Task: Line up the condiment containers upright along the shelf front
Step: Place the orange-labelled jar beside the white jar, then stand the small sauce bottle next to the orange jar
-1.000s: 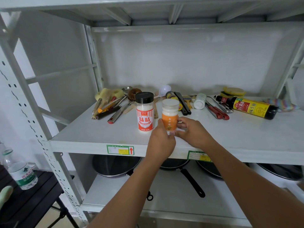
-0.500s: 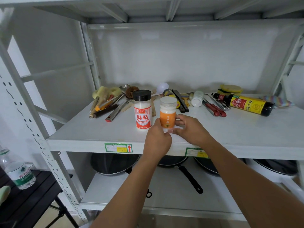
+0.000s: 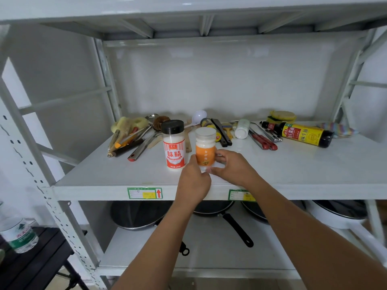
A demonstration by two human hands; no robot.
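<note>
An orange-labelled jar (image 3: 205,147) with a white lid stands upright near the front of the white shelf (image 3: 117,174). My left hand (image 3: 193,181) and my right hand (image 3: 233,165) both hold its base, one on each side. Just to its left stands a red-and-white shaker (image 3: 174,144) with a black cap, upright and untouched. Further back a small white bottle (image 3: 242,129) lies on its side. A dark soy sauce bottle (image 3: 299,135) with a yellow label lies flat at the back right.
Utensils (image 3: 134,138), knives and red-handled tools (image 3: 263,141) are piled along the shelf's back, with sponges (image 3: 281,116) at the right. Pans (image 3: 138,215) sit on the shelf below. A water bottle (image 3: 17,235) stands on a dark table at the lower left.
Both hands stay on the orange jar; it and the hands have barely shifted. The camera view moved slightly.
</note>
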